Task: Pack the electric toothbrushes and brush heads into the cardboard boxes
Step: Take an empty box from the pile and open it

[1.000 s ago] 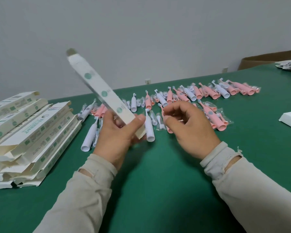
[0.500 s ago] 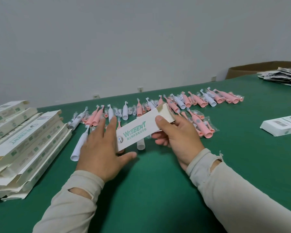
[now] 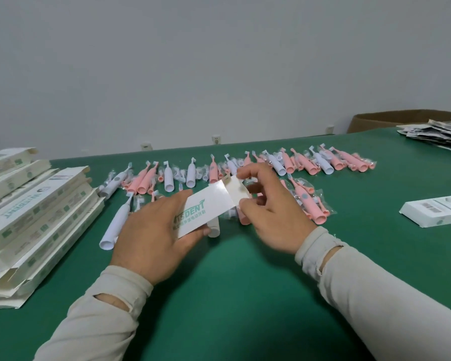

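Table [image 3: 245, 295]: deep green, plain, no pattern.
Held box [image 3: 206, 207]: glossy white face, teal-green lettering; opened end flap [image 3: 236, 190] unprinted cream-beige.
Toothbrushes [image 3: 297, 164], row from 11 to 1 o'clock of the box: mixed salmon pink and white handles; brush heads in clear wrap.
Stack of flat boxes [image 3: 31, 217], 9 o'clock: white, green lettering and small green squares; raw edges off-white.
Lone box [image 3: 435, 213], 3 o'clock: white, black barcode.
Carton [image 3: 391, 122], 2 o'clock: brown.
Leaflets [image 3: 438, 132], 2 o'clock: black and white print.
Wall [image 3: 219, 61]: pale grey.
Sleeves [image 3: 388, 295]: light beige.
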